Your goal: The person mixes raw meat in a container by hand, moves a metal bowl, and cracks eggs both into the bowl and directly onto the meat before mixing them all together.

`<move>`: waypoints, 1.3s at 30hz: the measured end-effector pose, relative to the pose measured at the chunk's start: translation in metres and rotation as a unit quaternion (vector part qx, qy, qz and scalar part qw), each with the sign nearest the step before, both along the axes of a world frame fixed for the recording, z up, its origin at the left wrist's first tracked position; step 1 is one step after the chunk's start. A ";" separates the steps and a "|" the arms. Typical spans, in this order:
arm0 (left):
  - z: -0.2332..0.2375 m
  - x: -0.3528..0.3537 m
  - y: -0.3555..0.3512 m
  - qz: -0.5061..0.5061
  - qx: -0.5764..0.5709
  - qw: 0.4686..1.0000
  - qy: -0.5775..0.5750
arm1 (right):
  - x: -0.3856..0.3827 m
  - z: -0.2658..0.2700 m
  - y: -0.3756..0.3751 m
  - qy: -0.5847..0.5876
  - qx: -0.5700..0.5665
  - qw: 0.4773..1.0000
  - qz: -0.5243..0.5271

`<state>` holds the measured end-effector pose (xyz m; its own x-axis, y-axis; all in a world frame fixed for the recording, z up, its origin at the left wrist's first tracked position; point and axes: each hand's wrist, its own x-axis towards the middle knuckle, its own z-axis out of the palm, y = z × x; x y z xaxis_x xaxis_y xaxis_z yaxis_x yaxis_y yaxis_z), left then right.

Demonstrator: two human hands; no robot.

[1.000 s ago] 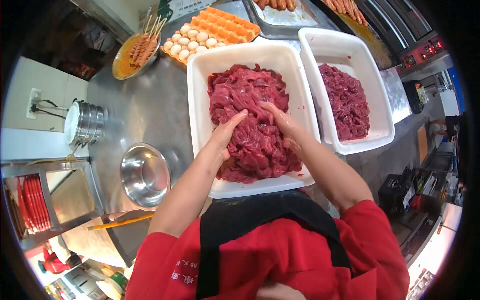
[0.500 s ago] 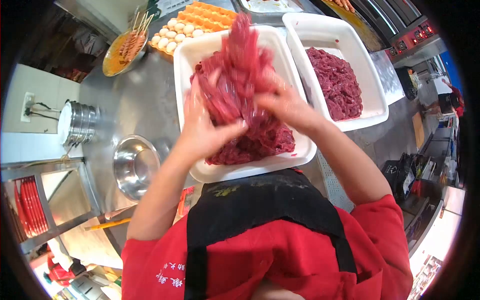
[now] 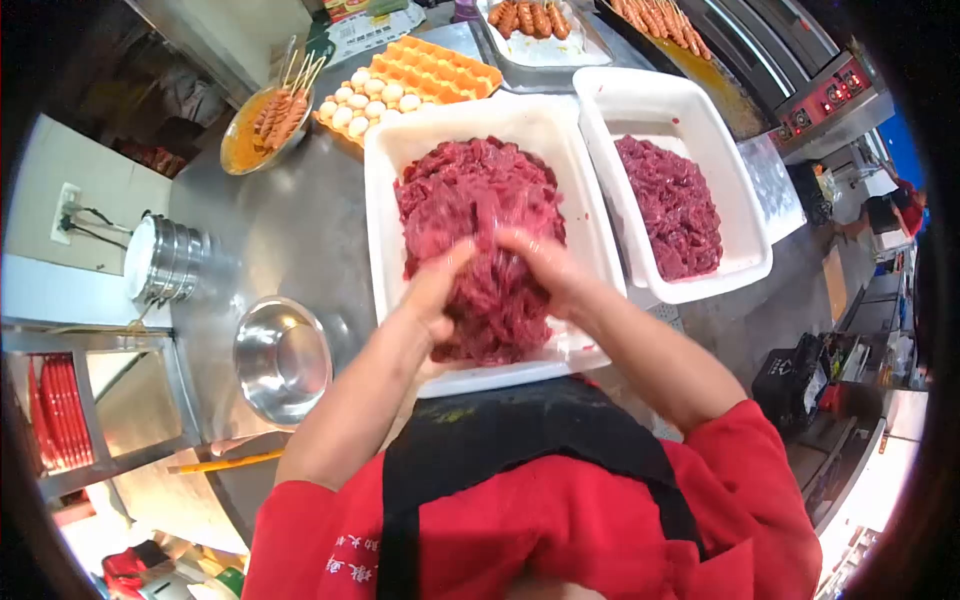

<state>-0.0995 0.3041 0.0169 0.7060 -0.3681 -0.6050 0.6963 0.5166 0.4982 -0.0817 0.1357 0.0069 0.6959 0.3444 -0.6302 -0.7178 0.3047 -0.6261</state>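
Note:
A heap of raw red sliced meat (image 3: 470,205) fills the near white rectangular tub (image 3: 585,205) on the steel counter. My left hand (image 3: 435,290) presses into the near side of the heap, fingers sunk among the slices. From the right, my right hand (image 3: 545,265) pushes into the same part of the heap, and the fingertips of both hands nearly meet. Both hands look wet and are blurred by motion. A second white tub (image 3: 640,100) to the right holds a lower layer of the same meat (image 3: 670,205).
An empty steel bowl (image 3: 282,358) sits left of the tub, with stacked steel containers (image 3: 165,258) further left. At the back are an orange egg tray (image 3: 415,75), a dish of skewered sausages (image 3: 268,120) and a tray of sausages (image 3: 535,22). A yellow stick (image 3: 220,462) lies near the counter's edge.
Half a second ago both hands were lifting a large bunch of meat high above the tub. Now the meat is back down and both hands press into the heap.

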 end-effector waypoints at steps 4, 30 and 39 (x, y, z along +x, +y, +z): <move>0.099 0.015 0.000 0.003 0.062 0.979 -0.194 | 0.001 0.101 0.005 -0.153 0.029 0.986 -0.065; 0.103 0.018 -0.002 0.021 0.050 0.977 -0.204 | 0.003 0.101 0.007 -0.176 0.036 0.984 -0.016; -0.019 -0.034 0.029 -0.175 0.485 0.689 -0.509 | -0.030 -0.010 -0.055 -0.422 -0.440 0.702 0.368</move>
